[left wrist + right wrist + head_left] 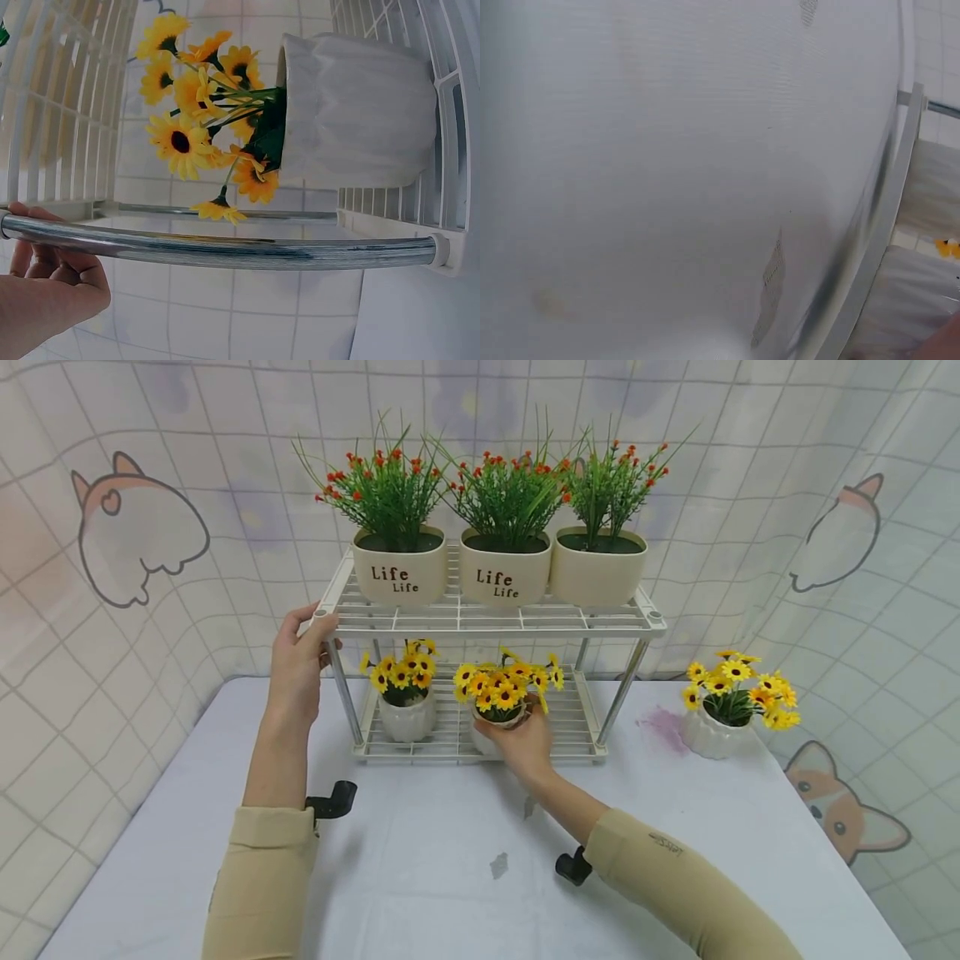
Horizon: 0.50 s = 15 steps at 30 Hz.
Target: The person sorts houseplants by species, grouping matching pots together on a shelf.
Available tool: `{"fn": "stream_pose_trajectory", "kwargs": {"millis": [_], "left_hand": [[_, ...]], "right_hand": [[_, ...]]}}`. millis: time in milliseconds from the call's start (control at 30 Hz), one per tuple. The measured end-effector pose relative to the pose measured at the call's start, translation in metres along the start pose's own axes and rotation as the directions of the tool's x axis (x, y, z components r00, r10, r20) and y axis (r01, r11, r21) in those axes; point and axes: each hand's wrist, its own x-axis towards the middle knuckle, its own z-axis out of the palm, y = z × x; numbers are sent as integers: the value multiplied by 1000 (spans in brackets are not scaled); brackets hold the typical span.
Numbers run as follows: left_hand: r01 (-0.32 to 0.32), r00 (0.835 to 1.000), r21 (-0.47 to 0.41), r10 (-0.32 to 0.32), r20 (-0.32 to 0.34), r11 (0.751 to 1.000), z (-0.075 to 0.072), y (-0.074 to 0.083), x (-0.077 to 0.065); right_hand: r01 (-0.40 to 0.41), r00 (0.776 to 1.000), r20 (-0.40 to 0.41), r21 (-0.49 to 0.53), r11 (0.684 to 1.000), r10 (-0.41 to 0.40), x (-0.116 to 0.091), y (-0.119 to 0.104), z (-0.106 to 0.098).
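A white two-tier wire shelf rack (495,633) with metal posts stands on the table. My left hand (296,656) holds its upper left front corner, thumb on top; in the left wrist view the left hand's curled fingers (56,262) are by the top of the chrome post (240,247). My right hand (527,739) grips a white flowerpot (483,742) of yellow artificial sunflowers (498,687), at the front middle of the lower tier. Left of it on that tier, a similar white pot (408,718) stands upright. The right wrist view shows mostly tablecloth, with the right hand (941,341) at its corner.
On the upper tier, three cream pots (401,568) with grass and red flowers stand in a row. Another white pot (712,735) with yellow flowers is on the white tablecloth (435,852) to the right. A patterned curtain (247,527) hangs behind.
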Motion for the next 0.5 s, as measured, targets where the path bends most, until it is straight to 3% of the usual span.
{"fn": "stream_pose_trajectory", "kwargs": {"millis": [200, 500], "left_hand": [[-2, 1000, -15, 2, -5, 1000, 0, 0, -1], [-3, 1000, -32, 3, 1, 999, 1, 0, -1]], "right_hand": [[53, 999, -4, -23, 998, -53, 8, 0, 12], [49, 998, -33, -66, 997, -51, 22, 5, 25]]}}
